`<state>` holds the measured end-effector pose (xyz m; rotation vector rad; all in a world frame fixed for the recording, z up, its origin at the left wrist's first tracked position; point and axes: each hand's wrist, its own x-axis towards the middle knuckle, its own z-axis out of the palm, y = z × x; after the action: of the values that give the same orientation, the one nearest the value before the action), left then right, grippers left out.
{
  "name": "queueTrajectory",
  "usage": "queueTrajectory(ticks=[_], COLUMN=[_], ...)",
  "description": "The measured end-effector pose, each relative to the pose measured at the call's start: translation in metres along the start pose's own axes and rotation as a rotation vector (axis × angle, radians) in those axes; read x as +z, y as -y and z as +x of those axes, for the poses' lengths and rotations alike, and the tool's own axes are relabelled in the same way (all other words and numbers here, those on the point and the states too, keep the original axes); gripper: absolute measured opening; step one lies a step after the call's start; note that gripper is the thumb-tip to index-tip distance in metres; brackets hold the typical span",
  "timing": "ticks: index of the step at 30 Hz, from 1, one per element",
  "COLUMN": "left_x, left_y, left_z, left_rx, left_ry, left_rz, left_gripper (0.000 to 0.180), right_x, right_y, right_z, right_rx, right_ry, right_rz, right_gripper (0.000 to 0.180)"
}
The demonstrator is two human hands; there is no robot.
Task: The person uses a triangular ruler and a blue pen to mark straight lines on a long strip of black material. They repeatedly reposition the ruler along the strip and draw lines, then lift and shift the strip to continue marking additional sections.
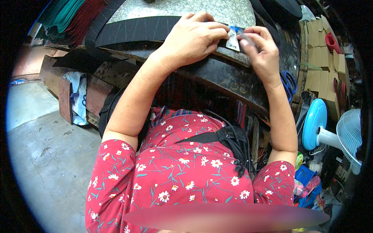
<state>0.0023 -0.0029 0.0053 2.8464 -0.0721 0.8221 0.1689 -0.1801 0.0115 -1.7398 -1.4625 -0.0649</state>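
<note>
A long black strip [128, 32], crossed by evenly spaced pale lines, lies along the front of a grey speckled stone slab [217, 9]. My left hand [190, 39] rests over the strip with curled fingers. Its fingertips press the left edge of a small flat white-and-blue piece [232, 40], which lies over the strip. On the other side of that piece, my right hand [262, 50] pinches a thin grey tool [246, 40] between thumb and fingers. Its tip is too small to make out.
Blue-handled scissors [288, 83] hang by the dark bench edge [233, 83], near my right forearm. Cardboard boxes [320, 58] and a fan with a blue base [314, 124] stand to the right. Green and red bundled strips [70, 19] lie at the far left.
</note>
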Motion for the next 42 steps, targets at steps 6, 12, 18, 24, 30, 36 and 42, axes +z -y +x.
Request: queueTrajectory(ticks=[6,12,18,24,30,36,42], left_x=[0.007,0.012,0.017,0.018,0.018,0.018,0.016], left_y=[-0.009,-0.009,-0.009,-0.009,-0.010,-0.011,-0.012], left_z=[0.007,0.005,0.008,0.008,0.009,0.010,0.010], left_rx=[-0.066,-0.023,-0.064,-0.049,-0.059,-0.078,-0.092], left_ry=[-0.003,-0.090,-0.079,-0.095,-0.096,-0.098,-0.080], left_rz=[-0.004,0.013,0.016,0.034,0.046,0.042,0.030], left_gripper=[0.022,0.027,0.034,0.036,0.036,0.037,0.039], right_x=[-0.026,-0.022,-0.009,0.006,0.018,0.026,0.023], right_y=[0.002,-0.008,-0.025,-0.021,-0.019,-0.013,-0.019], right_z=[0.009,0.022,0.031,0.036,0.038,0.032,0.026], right_rx=[0.143,0.224,0.308,0.174,-0.050,-0.090,0.148], right_ry=[-0.094,-0.005,0.042,-0.010,-0.035,-0.120,-0.044], right_rz=[0.328,0.487,0.236,0.116,0.070,0.053,0.502], right_gripper=[0.030,0.017,0.020,0.019,0.015,0.014,0.017])
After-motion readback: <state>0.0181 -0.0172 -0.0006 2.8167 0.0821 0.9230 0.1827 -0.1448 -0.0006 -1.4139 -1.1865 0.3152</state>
